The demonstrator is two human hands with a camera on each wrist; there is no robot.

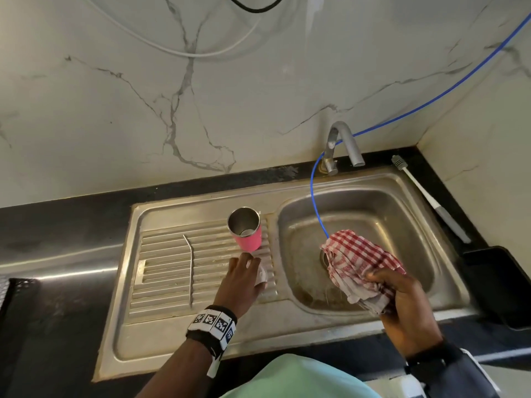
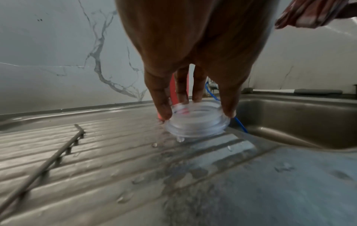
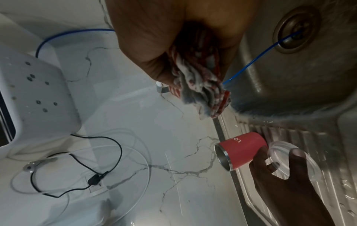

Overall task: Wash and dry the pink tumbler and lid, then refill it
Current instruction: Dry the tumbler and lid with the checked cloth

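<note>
Landmark: the steel sink (image 1: 448,285), its ribbed drainboard (image 1: 161,271) lying to the left of the basin.

Pink tumbler (image 1: 246,229) stands upright and open-mouthed on the drainboard, at the ribbed part's far right corner, close to the basin edge. No lid on it; steel inside shows.

Clear lid (image 2: 197,120) sits on the ribs just on the near side of the tumbler. Water drops lie on the metal around it.

Left hand (image 1: 240,280) reaches down over the lid; in the left wrist view the thumb and fingertips (image 2: 164,110) are closed round its rim, grip pinching it on both sides. Whether the lid is off the ribs, cannot tell.

Right hand (image 1: 402,300) is over the basin's near side, fingers curled tight round a bunched red-and-white checked cloth (image 1: 356,257); grip fully closed on it.

Bent metal straw (image 1: 190,271) lies on the ribs well left of the tumbler. A blue tube (image 1: 316,202) runs from the wall down into the basin. Tap (image 1: 342,145) stands behind the basin. A brush (image 1: 425,196) lies on the black table (image 1: 57,219) right of the sink.
</note>
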